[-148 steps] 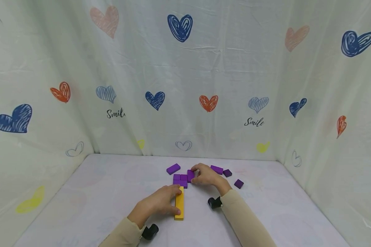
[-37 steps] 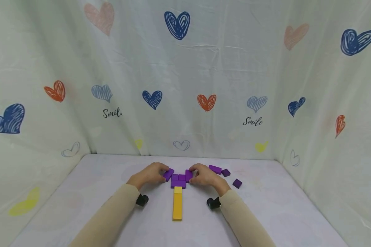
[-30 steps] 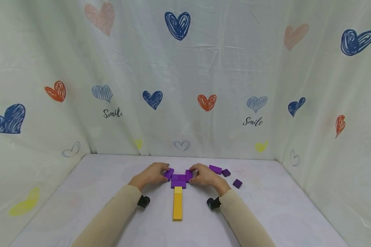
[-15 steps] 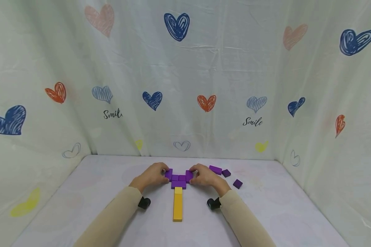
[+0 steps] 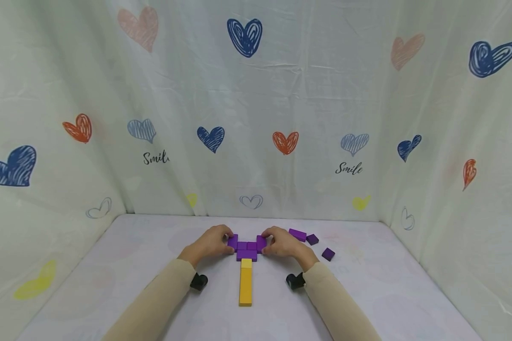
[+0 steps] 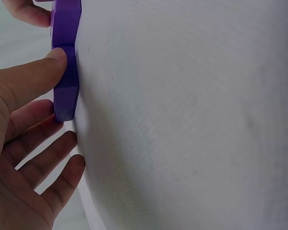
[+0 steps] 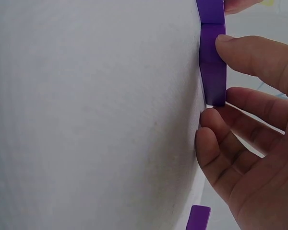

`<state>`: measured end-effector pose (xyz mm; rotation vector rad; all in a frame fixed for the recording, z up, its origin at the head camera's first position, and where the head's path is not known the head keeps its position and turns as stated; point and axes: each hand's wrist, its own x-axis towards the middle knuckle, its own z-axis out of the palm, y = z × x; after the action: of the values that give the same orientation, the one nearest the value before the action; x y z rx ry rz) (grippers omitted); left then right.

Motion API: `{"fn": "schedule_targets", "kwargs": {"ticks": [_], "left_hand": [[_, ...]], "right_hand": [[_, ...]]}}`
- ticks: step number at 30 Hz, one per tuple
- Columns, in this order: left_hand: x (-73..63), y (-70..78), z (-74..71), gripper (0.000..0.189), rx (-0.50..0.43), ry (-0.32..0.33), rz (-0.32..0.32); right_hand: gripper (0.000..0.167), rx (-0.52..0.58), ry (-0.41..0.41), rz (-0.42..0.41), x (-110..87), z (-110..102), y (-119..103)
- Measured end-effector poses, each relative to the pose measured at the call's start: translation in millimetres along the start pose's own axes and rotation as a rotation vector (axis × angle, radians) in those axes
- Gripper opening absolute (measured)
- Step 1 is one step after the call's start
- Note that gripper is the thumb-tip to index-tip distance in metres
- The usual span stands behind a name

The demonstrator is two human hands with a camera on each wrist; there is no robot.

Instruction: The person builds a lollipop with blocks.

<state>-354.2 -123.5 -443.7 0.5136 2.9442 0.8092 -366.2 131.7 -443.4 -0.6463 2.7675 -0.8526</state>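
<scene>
Beige and black worn, matching both sides.
Left sleeve [image 5: 153, 300] and right sleeve [image 5: 340, 303] long, plain beige, smooth cloth, ending by the wrist. Left camera [image 5: 199, 282] and right camera [image 5: 296, 281] black, compact, wrist-worn, each with a rounded, barrel-like end. Left hand [image 5: 208, 244] and right hand [image 5: 284, 243] bare to the wrist.

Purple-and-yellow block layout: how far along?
Looks done: yellow strip lined up below the wide purple bar, with two small purple squares behind that bar.
In hand: left hand pinches the left end block, right hand the right end block.
Probably left: three loose purple blocks off to the right, unplaced.
</scene>
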Motion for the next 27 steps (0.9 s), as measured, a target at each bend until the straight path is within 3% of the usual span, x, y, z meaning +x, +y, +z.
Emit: {"fn": "schedule_targets", "kwargs": {"ticks": [27], "left_hand": [[-1.2, -0.2, 1.6, 0.041, -0.003, 0.003, -0.017]], "right_hand": [[0.048, -0.017, -0.002, -0.005, -0.6, -1.0, -2.1]]}}
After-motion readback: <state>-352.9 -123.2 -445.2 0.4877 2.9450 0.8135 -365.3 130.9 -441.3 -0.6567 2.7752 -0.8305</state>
